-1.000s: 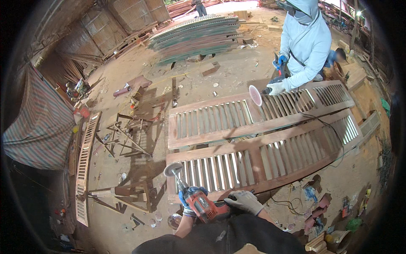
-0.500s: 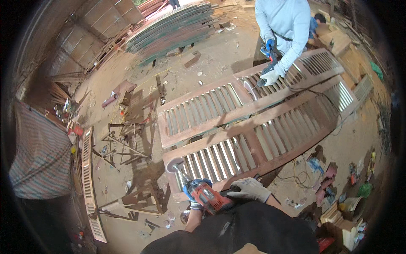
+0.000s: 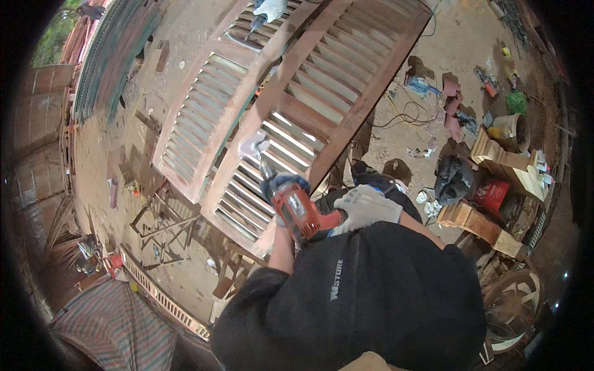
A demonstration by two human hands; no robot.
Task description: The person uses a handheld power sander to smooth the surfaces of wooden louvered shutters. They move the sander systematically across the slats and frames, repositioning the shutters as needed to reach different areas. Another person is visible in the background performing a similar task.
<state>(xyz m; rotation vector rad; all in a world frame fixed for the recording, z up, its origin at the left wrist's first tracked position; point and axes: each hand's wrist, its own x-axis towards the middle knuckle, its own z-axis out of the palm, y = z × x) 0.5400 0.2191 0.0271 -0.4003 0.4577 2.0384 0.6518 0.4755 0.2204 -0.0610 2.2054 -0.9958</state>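
Note:
A red power drill (image 3: 298,211) with a round sanding disc (image 3: 254,146) at its tip is held in front of my body. My left hand (image 3: 282,184), in a blue-and-grey glove, wraps round the drill's front. On the rear handle is my right hand (image 3: 366,209), in a whitish glove, its fingers partly hidden. The blurred disc is at the left rail of the nearer louvered wooden shutter (image 3: 370,111); whether it touches, I cannot tell. Beside this panel, to the left, lies a second louvered shutter (image 3: 176,175).
Another person's gloved hand (image 3: 271,8) works a tool on the left shutter's far part. A cable (image 3: 405,114) loops on the ground at right. Nearby are a bucket (image 3: 512,132) and carved wooden pieces (image 3: 479,227). A wooden trestle (image 3: 162,224) stands at left.
The view has turned, so the shutters now run more steeply away from me. The drill's disc has shifted from the nearer shutter's end corner up along its left rail. Both hands keep their hold.

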